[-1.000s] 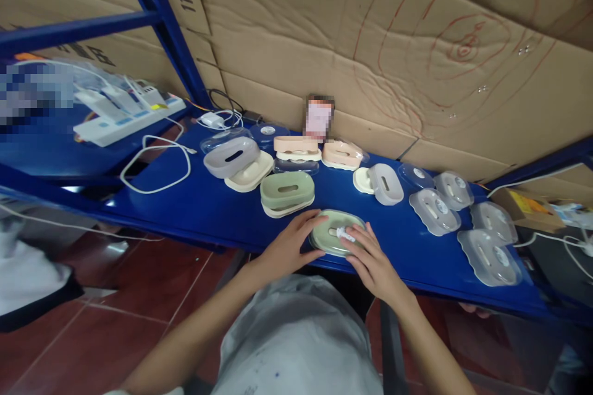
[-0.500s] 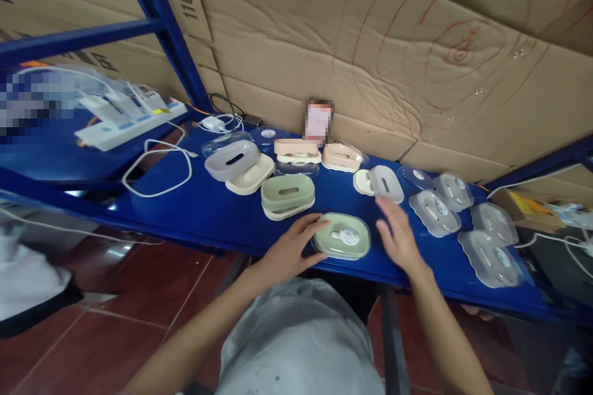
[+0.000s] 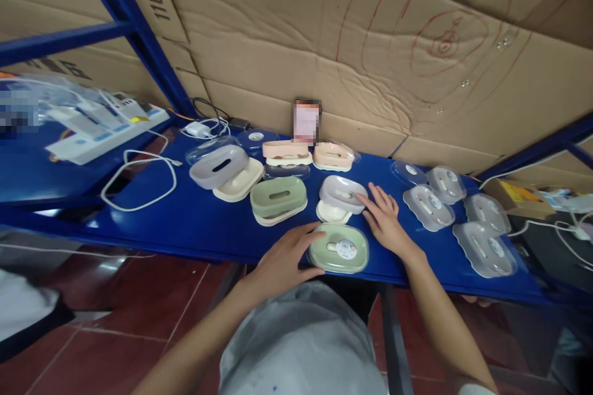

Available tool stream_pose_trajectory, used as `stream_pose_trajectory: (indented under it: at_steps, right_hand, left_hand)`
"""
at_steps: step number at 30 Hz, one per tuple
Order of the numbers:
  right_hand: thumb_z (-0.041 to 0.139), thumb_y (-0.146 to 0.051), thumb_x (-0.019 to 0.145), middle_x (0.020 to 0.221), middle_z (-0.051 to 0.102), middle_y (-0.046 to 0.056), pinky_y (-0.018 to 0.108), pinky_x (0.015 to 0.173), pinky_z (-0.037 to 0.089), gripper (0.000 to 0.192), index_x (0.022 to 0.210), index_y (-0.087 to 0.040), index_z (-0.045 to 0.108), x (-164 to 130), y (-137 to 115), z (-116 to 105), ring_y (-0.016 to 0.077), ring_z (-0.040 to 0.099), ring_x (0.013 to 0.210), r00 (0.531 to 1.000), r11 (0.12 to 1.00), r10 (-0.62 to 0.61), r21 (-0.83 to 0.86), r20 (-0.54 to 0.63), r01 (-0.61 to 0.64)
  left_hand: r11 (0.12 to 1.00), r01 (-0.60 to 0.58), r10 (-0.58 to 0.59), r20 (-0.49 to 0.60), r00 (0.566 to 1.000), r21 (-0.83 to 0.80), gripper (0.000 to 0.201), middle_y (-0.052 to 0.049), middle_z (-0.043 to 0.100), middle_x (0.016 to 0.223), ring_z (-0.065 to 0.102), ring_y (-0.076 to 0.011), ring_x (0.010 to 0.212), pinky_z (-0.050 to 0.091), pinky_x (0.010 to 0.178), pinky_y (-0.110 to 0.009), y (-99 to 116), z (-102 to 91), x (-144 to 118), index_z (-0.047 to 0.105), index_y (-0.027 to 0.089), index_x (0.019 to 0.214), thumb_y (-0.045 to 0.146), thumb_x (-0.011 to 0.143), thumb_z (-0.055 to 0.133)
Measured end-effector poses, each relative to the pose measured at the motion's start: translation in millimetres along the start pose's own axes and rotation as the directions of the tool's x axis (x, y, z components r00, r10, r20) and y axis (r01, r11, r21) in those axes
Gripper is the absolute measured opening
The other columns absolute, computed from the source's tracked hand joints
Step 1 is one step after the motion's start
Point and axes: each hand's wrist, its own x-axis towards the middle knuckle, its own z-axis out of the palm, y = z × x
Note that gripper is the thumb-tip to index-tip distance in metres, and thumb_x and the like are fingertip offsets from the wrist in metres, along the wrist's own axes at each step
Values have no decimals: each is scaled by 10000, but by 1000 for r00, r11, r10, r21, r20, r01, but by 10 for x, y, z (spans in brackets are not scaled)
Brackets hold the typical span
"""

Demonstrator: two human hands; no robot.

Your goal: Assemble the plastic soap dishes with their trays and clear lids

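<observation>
A pale green soap dish [image 3: 331,259] under a clear lid with a round white label lies near the table's front edge. My left hand [image 3: 290,256] has its fingers and thumb curved around the left end of it. Just behind sits a grey slotted soap dish tray [image 3: 336,188], resting partly on a cream base [image 3: 332,213]. My right hand [image 3: 386,219] is at the tray's right end, fingers stretched out and apart, one digit touching the rim. To the left, a green slotted tray [image 3: 278,195] rests on another cream base [image 3: 280,216].
Several lidded dishes [image 3: 484,250] stand at the right of the blue table [image 3: 185,228]. Peach trays [image 3: 285,149], a lavender tray [image 3: 217,166] and clear lids lie toward the back. A phone [image 3: 306,122] leans on the cardboard wall. At left are a white cable [image 3: 139,207] and a power strip [image 3: 106,136].
The grey tray and its cream base have moved left, from the right of the green tray to behind the lidded green dish. My right hand moved onto the tray's end; my left stayed at the dish.
</observation>
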Motion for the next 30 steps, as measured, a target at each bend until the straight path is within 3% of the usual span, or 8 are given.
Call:
stream_pose_trajectory:
  at_steps: [3,7,9,12,16,20,24,30]
  right_hand:
    - [421,-379,1134,1758,352,98,665,1287,316,516,1648,-334,443,-59,-154,-145,324,331,1630,997,994,-20,107,-70,27]
    - [645,-588,1019,1732,407,87,585,1248,448,708,1650,-344,437,-331,-576,-321,336,373,1609,952,933,-289,255,105,255]
    - [718,-544,986,1744,382,88,568,1217,496,744,1647,-341,445,-489,-768,-345,348,352,1618,932,924,-335,243,137,297]
    - [756,-370,985,1723,413,99,572,1201,515,727,1645,-343,450,-627,-847,-372,355,380,1601,946,924,-323,218,5,315]
    - [806,-333,943,1661,493,114,619,1223,472,778,1638,-351,457,-534,-499,-531,366,475,1533,948,965,-226,81,-224,249]
    - [748,-467,974,1609,544,147,622,1234,437,627,1549,-288,574,-150,103,-581,368,528,1476,937,992,-53,-128,-346,9]
    - [597,-564,1025,1573,567,212,625,1196,444,587,1464,-177,638,268,533,-316,401,499,1477,955,966,78,-214,-287,-143]
    - [415,-388,1105,1597,570,164,713,1216,290,459,1482,-223,618,398,424,-56,386,462,1515,958,958,132,-216,-254,-190]
  left_hand:
    - [1000,-8,8,-13,1000,-25,780,-93,527,1629,557,-328,1474,509,1209,-545,-8,-9,-17,505,338,1528,338,858,904]
    - [986,-89,81,-57,995,-145,746,-112,492,1639,541,-319,1487,518,1201,-541,-38,-44,-50,489,362,1537,396,896,870]
    - [966,-155,142,-77,987,-205,724,-111,491,1636,530,-311,1497,508,1211,-537,-28,-59,-46,473,378,1550,440,927,835]
    - [952,-214,202,-77,976,-221,751,-116,405,1707,437,-303,1574,461,1254,-533,55,-52,26,361,386,1631,437,994,756]
    - [983,-177,172,-85,981,-51,851,-152,181,1804,227,-343,1671,386,1301,-565,202,-6,214,210,316,1710,417,1027,707]
    - [957,-181,188,-13,982,229,642,-142,459,1683,422,-368,1574,365,1289,-636,202,36,322,430,267,1616,447,1047,666]
    - [920,-169,201,-57,978,353,340,-162,633,1476,580,-365,1426,500,1194,-567,67,42,247,684,186,1237,463,1040,668]
    - [951,-77,153,-239,959,299,166,-131,668,1271,632,-321,1358,587,1101,-482,-86,-30,113,633,206,1072,361,1039,679]
